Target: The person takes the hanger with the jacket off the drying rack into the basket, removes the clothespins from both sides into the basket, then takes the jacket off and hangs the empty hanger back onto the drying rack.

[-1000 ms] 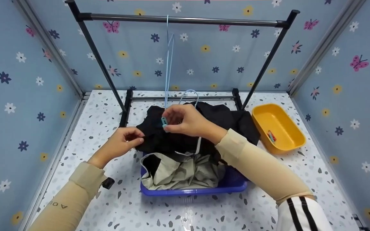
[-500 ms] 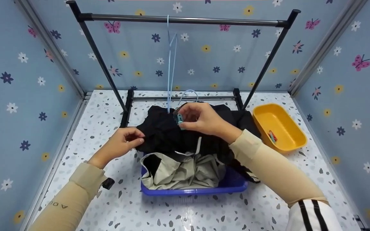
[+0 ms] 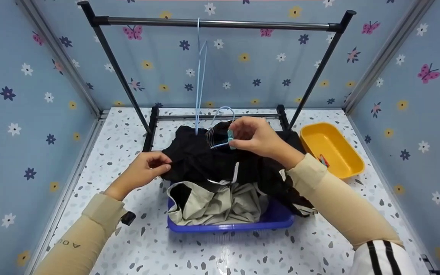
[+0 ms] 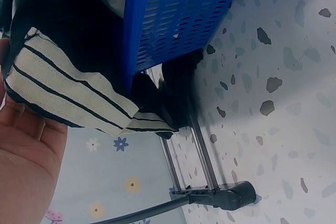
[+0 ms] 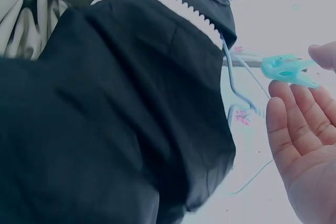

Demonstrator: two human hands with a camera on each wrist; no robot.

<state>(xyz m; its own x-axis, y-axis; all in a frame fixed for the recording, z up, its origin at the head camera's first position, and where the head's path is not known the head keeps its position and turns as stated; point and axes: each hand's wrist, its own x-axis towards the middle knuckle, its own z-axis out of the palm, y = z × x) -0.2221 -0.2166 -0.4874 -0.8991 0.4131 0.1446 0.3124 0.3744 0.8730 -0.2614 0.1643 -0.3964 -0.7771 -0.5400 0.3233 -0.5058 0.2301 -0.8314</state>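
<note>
My left hand [image 3: 143, 170] pinches the left edge of a black garment [image 3: 193, 158] bunched over the blue basket. In the left wrist view, a cream band with black stripes [image 4: 73, 85] edges the cloth beside the fingers. Between thumb and fingertips, my right hand [image 3: 260, 137] holds a teal clothespin [image 5: 289, 69], apart from the cloth in the right wrist view. Part of a light-blue hanger [image 3: 220, 145] shows at the clothespin; its hook [image 3: 225, 108] rises behind the garment. White scalloped trim [image 5: 173, 9] runs along the black cloth.
Another blue hanger [image 3: 201, 76] hangs from the black rack's bar [image 3: 220, 23]. Beige cloth [image 3: 216, 206] lies in the blue basket [image 3: 231, 228]. At the right stands a yellow bin [image 3: 334, 147] with small red and teal clothespins [image 3: 323, 160].
My right hand has moved to the right across the black garment, carrying the clothespin. A piece of blue hanger now shows beside it. My left hand keeps its place on the cloth.
</note>
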